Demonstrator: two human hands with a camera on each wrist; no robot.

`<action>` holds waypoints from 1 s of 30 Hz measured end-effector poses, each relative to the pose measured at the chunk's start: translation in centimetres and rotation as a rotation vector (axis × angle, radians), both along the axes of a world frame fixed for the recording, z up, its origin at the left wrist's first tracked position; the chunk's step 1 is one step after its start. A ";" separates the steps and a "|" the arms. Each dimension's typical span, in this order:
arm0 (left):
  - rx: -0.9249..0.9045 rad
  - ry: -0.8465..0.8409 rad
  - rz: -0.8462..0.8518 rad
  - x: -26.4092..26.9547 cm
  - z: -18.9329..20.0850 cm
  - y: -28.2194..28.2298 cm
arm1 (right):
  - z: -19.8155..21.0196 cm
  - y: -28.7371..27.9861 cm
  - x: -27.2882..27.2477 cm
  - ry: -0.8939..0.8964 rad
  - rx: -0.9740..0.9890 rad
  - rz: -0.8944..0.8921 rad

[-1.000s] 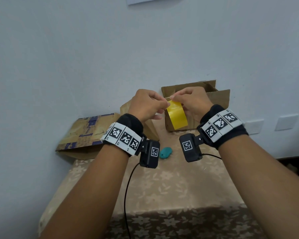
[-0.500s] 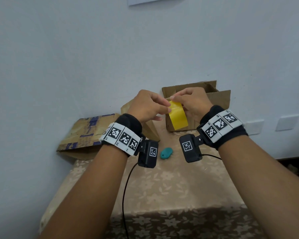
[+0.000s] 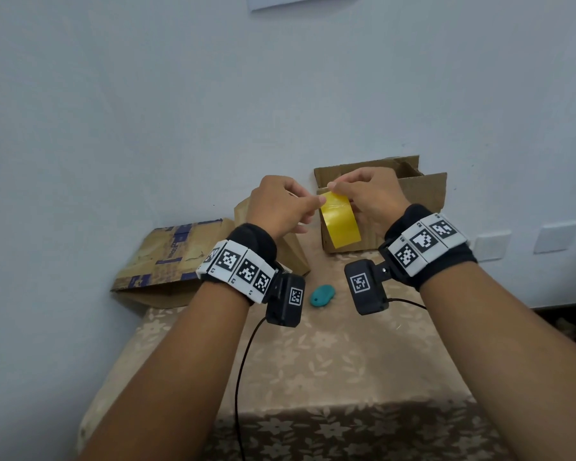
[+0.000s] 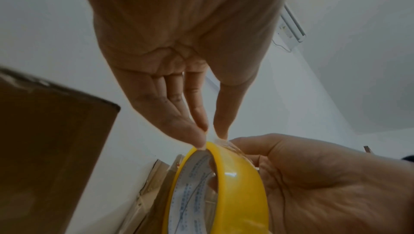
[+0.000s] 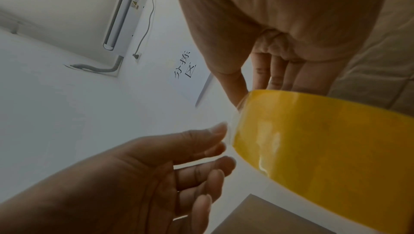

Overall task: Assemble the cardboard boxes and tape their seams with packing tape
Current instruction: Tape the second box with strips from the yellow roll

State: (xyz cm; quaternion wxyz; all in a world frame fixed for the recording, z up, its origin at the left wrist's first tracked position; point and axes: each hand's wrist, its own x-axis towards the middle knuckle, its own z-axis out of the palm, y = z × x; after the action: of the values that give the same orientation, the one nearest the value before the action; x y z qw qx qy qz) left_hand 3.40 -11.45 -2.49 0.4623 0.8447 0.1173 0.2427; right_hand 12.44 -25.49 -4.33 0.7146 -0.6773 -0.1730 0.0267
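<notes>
You have one tape roll (image 3: 340, 219), held up above the surface (image 3: 313, 361) in your right hand (image 3: 371, 197), its grip wrapped round the roll. Your left hand (image 3: 280, 207) pinches at the roll's top edge. Three cardboard boxes: one open box (image 3: 426, 191) behind the roll, its inside hidden; one flattened box (image 3: 170, 257); one mostly hidden box (image 3: 293, 254). One teal object (image 3: 322, 295) lies between your wrists.

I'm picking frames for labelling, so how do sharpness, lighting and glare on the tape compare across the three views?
Head view: evenly lit, sharp, tape roll only mildly glossy. Left wrist view: dim, soft, one small glare spot on the roll. Right wrist view: dark, blurred left hand, streaky reflections on the roll, wide-angle stretching.
</notes>
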 end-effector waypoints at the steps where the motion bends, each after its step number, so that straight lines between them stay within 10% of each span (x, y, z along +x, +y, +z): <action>1: -0.020 0.019 0.002 0.0 0.1 0.1 | 0.0 0.0 0.0 0.000 0.002 -0.002; 30: -0.117 0.141 -0.025 -0.1 0.3 0.2 | -0.5 0.8 0.6 -0.067 -0.061 -0.045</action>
State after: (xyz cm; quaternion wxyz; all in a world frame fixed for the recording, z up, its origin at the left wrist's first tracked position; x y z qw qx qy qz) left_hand 3.32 -11.21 -2.24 0.5044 0.8327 0.1529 0.1697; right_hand 13.00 -24.71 -4.86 0.6877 -0.7032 -0.1804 -0.0067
